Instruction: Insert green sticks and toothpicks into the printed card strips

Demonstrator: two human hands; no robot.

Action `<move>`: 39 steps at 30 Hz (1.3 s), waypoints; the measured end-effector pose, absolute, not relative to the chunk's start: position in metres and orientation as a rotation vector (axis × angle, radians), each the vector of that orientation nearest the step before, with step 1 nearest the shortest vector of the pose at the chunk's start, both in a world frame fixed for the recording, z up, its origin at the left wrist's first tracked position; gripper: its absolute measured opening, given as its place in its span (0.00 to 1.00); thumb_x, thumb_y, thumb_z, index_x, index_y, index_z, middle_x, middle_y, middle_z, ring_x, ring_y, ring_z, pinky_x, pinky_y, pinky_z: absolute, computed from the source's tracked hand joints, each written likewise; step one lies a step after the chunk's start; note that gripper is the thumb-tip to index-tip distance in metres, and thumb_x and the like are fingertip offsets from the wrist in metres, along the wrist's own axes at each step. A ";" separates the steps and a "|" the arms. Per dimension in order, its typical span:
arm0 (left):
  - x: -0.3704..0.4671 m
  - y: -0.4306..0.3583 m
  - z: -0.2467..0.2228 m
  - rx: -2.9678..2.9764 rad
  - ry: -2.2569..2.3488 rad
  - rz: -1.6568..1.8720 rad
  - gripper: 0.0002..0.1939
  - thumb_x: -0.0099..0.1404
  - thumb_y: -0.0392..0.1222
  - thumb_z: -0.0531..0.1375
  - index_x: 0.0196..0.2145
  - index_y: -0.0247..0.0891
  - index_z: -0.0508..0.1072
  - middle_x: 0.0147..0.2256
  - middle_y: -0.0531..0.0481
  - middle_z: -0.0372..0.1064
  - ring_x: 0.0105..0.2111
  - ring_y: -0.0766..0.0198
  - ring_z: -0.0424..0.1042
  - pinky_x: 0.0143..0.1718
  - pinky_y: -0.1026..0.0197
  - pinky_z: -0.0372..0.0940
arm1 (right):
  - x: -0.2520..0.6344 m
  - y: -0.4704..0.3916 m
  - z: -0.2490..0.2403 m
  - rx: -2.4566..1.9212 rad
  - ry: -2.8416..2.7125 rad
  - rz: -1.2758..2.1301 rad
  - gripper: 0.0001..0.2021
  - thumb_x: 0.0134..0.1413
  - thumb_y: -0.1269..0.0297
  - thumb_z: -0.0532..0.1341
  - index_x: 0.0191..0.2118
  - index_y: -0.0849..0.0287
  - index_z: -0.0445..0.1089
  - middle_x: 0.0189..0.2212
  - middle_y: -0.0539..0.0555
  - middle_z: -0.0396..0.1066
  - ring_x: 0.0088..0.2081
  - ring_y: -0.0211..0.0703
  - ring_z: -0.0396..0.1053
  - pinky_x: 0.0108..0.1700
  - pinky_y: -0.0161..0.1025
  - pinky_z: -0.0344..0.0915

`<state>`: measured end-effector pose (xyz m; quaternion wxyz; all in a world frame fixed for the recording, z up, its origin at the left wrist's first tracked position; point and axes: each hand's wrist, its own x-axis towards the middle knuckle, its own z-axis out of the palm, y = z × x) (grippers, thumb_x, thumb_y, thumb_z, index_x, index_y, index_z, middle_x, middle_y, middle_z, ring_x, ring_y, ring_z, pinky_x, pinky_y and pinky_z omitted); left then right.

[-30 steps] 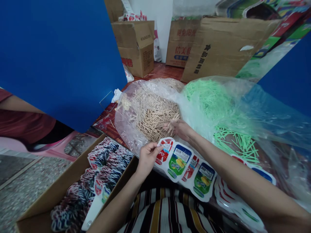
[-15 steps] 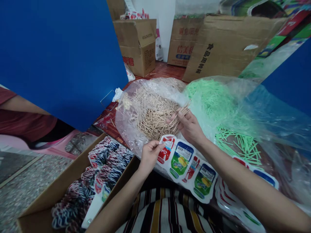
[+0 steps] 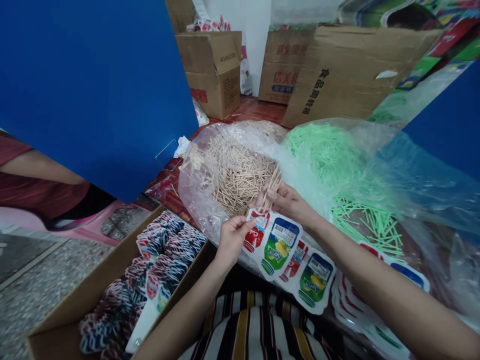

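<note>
Several tan sticks (image 3: 274, 183) sit pinched in my right hand (image 3: 288, 201), my left hand (image 3: 231, 237) pinches the left end of the printed strip (image 3: 281, 245) before me, the packed pieces (image 3: 168, 252) in the near-left carton (image 3: 71, 307) look done, and the far stick pile (image 3: 242, 187) promises plenty more.

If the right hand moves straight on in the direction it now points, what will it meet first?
Most likely the pile of tan sticks in the clear bag: the right hand, holding a small bundle of similar sticks, points left and forward toward it. Depth between them is unclear.
</note>
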<state>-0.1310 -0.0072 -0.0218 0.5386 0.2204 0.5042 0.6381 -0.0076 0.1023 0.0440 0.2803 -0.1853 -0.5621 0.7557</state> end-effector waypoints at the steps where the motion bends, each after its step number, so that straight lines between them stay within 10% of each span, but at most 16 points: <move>1: -0.131 -0.007 -0.022 0.517 1.193 1.520 0.12 0.49 0.44 0.68 0.26 0.33 0.74 0.21 0.54 0.72 0.19 0.69 0.68 0.25 0.65 0.64 | -0.006 0.104 0.044 -0.489 -1.546 2.051 0.12 0.53 0.55 0.62 0.39 0.56 0.64 0.31 0.51 0.75 0.35 0.43 0.75 0.38 0.40 0.70; 22: -0.133 0.005 -0.016 0.552 1.152 1.580 0.12 0.46 0.42 0.70 0.27 0.33 0.76 0.21 0.53 0.74 0.20 0.67 0.70 0.25 0.65 0.67 | 0.005 0.103 0.062 -0.542 -1.978 1.868 0.14 0.61 0.55 0.55 0.42 0.59 0.69 0.47 0.57 0.72 0.45 0.41 0.71 0.50 0.41 0.66; 33: -0.123 0.004 -0.013 0.566 1.095 1.529 0.12 0.46 0.42 0.70 0.27 0.33 0.76 0.22 0.52 0.75 0.20 0.67 0.71 0.26 0.64 0.67 | 0.018 0.092 0.068 -0.555 -1.922 1.795 0.35 0.60 0.55 0.56 0.65 0.46 0.34 0.47 0.55 0.73 0.40 0.43 0.75 0.44 0.44 0.70; 39: -0.121 0.003 -0.009 0.548 1.078 1.525 0.12 0.46 0.42 0.70 0.26 0.34 0.76 0.22 0.53 0.74 0.21 0.67 0.71 0.27 0.65 0.67 | 0.025 0.092 0.067 -0.674 -1.956 1.629 0.20 0.63 0.52 0.50 0.56 0.54 0.58 0.42 0.55 0.75 0.41 0.45 0.74 0.45 0.45 0.69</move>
